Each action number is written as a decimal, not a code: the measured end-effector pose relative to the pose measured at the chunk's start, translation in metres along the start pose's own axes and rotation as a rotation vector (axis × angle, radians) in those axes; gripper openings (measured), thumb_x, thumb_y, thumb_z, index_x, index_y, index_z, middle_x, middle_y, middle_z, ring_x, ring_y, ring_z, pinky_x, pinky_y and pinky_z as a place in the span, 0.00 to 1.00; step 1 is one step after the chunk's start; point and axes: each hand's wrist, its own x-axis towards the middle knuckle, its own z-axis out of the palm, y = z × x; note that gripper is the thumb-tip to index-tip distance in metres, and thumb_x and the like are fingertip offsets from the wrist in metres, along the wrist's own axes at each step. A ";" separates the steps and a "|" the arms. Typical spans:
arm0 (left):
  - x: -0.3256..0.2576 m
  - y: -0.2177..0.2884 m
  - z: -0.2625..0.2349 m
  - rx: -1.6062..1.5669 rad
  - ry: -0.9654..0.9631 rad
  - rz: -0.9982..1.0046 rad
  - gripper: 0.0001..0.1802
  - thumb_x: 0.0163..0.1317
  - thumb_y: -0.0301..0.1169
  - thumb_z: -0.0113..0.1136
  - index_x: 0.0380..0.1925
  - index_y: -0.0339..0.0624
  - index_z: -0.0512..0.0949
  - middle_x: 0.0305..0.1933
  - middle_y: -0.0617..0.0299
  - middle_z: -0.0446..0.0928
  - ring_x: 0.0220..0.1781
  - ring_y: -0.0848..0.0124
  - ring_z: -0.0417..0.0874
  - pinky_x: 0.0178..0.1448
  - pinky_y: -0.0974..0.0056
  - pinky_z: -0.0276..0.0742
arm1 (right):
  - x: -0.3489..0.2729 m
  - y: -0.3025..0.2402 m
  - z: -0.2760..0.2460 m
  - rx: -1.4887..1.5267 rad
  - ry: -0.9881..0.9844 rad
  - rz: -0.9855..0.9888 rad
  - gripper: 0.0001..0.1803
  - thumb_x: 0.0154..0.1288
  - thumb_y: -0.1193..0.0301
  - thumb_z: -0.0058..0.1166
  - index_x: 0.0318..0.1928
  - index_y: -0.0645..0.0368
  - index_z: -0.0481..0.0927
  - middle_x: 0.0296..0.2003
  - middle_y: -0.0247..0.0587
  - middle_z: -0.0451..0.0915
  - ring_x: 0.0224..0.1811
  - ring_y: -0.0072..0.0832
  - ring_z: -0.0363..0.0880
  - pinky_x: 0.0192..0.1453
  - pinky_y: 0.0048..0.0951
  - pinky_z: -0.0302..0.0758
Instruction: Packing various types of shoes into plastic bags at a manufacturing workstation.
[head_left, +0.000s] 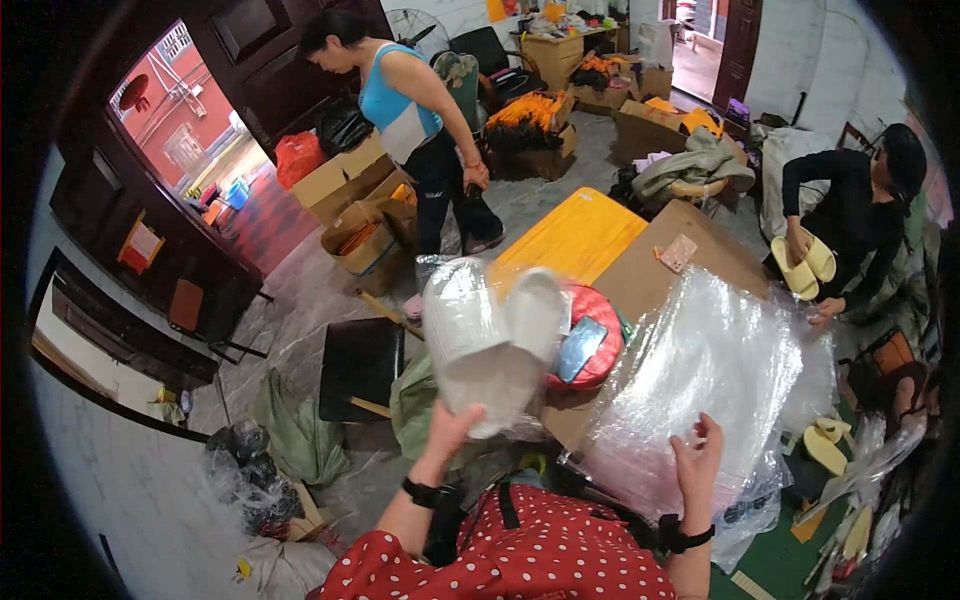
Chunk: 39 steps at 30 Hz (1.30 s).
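Observation:
A pair of white slippers (pixel 468 330) is held up in front of me, with clear plastic showing around its edges. My left hand (pixel 456 432) grips the pair at its lower end, the fingers partly hidden behind it. To the right lies a stack of clear plastic bags (pixel 705 365) on a cardboard-topped surface (pixel 718 243). Over the near part of that stack is my right hand (pixel 697 455), fingers apart and nothing in it. Whether it touches the bags I cannot tell. Just behind the slippers sits a round red item (pixel 600 312) with a phone (pixel 582 350) on top.
At the right, another person (pixel 840 200) holds yellow slippers (pixel 802 266). A second person (pixel 405 110) stands beyond the yellow board (pixel 570 237). A black stool (pixel 360 368) stands left, near open cardboard boxes (pixel 365 240). More yellow slippers (pixel 826 446) lie low on the right.

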 end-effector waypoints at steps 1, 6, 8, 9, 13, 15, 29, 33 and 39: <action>0.006 -0.024 -0.038 0.163 0.135 0.000 0.31 0.51 0.30 0.72 0.55 0.30 0.72 0.49 0.52 0.81 0.48 0.65 0.82 0.54 0.61 0.78 | 0.004 -0.001 0.000 -0.050 0.013 -0.006 0.32 0.50 0.73 0.69 0.57 0.63 0.73 0.46 0.45 0.75 0.47 0.37 0.73 0.49 0.34 0.70; 0.036 -0.035 -0.123 0.622 0.067 -0.138 0.29 0.49 0.27 0.71 0.52 0.32 0.75 0.45 0.51 0.83 0.46 0.62 0.84 0.53 0.59 0.78 | 0.000 0.039 0.012 -0.122 0.075 -0.023 0.24 0.52 0.72 0.66 0.51 0.61 0.76 0.45 0.47 0.75 0.50 0.42 0.73 0.54 0.38 0.70; 0.049 -0.068 -0.146 0.627 -0.129 -0.401 0.25 0.49 0.28 0.70 0.49 0.32 0.78 0.42 0.53 0.84 0.44 0.63 0.85 0.51 0.59 0.78 | -0.001 0.033 0.017 -0.168 0.075 -0.024 0.23 0.52 0.72 0.65 0.49 0.61 0.76 0.45 0.47 0.75 0.50 0.43 0.72 0.55 0.39 0.69; 0.056 -0.095 -0.158 0.629 -0.128 -0.406 0.25 0.49 0.28 0.70 0.49 0.32 0.78 0.42 0.53 0.84 0.44 0.63 0.85 0.51 0.59 0.78 | -0.001 0.028 0.019 -0.207 0.068 -0.036 0.21 0.51 0.73 0.64 0.48 0.61 0.77 0.45 0.47 0.75 0.50 0.44 0.72 0.56 0.39 0.69; 0.104 -0.132 -0.145 0.514 -0.258 -0.668 0.24 0.50 0.29 0.70 0.48 0.31 0.79 0.42 0.54 0.84 0.42 0.65 0.84 0.46 0.60 0.78 | 0.000 0.021 0.024 -0.224 0.086 0.029 0.21 0.50 0.73 0.64 0.47 0.61 0.76 0.45 0.47 0.74 0.50 0.44 0.72 0.58 0.39 0.68; 0.131 -0.121 -0.129 0.547 -0.371 -0.724 0.23 0.49 0.29 0.71 0.46 0.30 0.80 0.42 0.54 0.84 0.41 0.64 0.84 0.45 0.59 0.78 | -0.002 0.017 0.026 -0.242 0.095 0.036 0.20 0.51 0.74 0.63 0.46 0.61 0.76 0.45 0.47 0.74 0.51 0.43 0.71 0.57 0.40 0.68; 0.191 -0.211 -0.243 1.037 0.060 -0.349 0.24 0.48 0.42 0.72 0.39 0.34 0.81 0.41 0.44 0.83 0.45 0.52 0.85 0.50 0.52 0.78 | 0.005 0.007 0.042 -0.344 0.140 0.150 0.19 0.51 0.74 0.63 0.46 0.59 0.75 0.45 0.44 0.73 0.50 0.41 0.71 0.55 0.38 0.68; 0.165 -0.134 -0.163 1.098 0.311 -0.491 0.36 0.50 0.37 0.70 0.59 0.37 0.71 0.50 0.42 0.80 0.53 0.45 0.80 0.58 0.50 0.76 | 0.000 0.004 0.042 -0.342 0.193 0.178 0.19 0.51 0.73 0.63 0.45 0.61 0.76 0.43 0.45 0.74 0.49 0.42 0.71 0.55 0.39 0.68; 0.105 -0.266 -0.106 0.061 0.415 -0.470 0.26 0.64 0.32 0.62 0.60 0.38 0.68 0.59 0.52 0.75 0.57 0.54 0.79 0.61 0.54 0.73 | 0.005 0.019 0.051 -0.369 0.185 0.118 0.18 0.53 0.71 0.62 0.44 0.62 0.76 0.43 0.46 0.74 0.49 0.43 0.71 0.56 0.40 0.68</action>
